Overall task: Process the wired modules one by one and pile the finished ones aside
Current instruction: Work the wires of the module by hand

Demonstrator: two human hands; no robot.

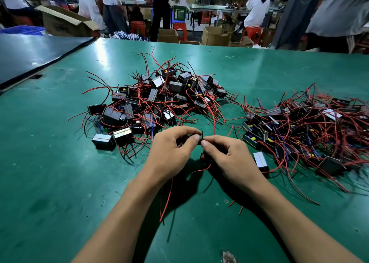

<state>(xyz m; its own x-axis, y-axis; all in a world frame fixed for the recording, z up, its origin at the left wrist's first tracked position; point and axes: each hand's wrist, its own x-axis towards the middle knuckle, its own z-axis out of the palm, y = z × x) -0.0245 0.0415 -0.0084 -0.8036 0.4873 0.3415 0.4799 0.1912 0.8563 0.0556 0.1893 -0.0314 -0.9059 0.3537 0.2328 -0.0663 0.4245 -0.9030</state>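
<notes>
Head view: in the lower middle of the frame the left hand and right hand meet thumb to thumb, each pinching a short black wire that stands up between their fingertips. The other fingers are curled under. Red wires trail down from beneath the palms towards the bottom of the frame. The module they belong to is hidden under the hands, so I cannot tell how it is held.

A tangled heap of modules lies on the green bench just above the hands at the centre, and a second heap spreads along the right edge. I cannot tell which one is finished.

The modules look like small, rigid, fairly light blocks, best taken by the body. Their leads are thin, limp and quick to snag on neighbours, so pulling one out by a wire would likely drag others along or strain the joint
</notes>
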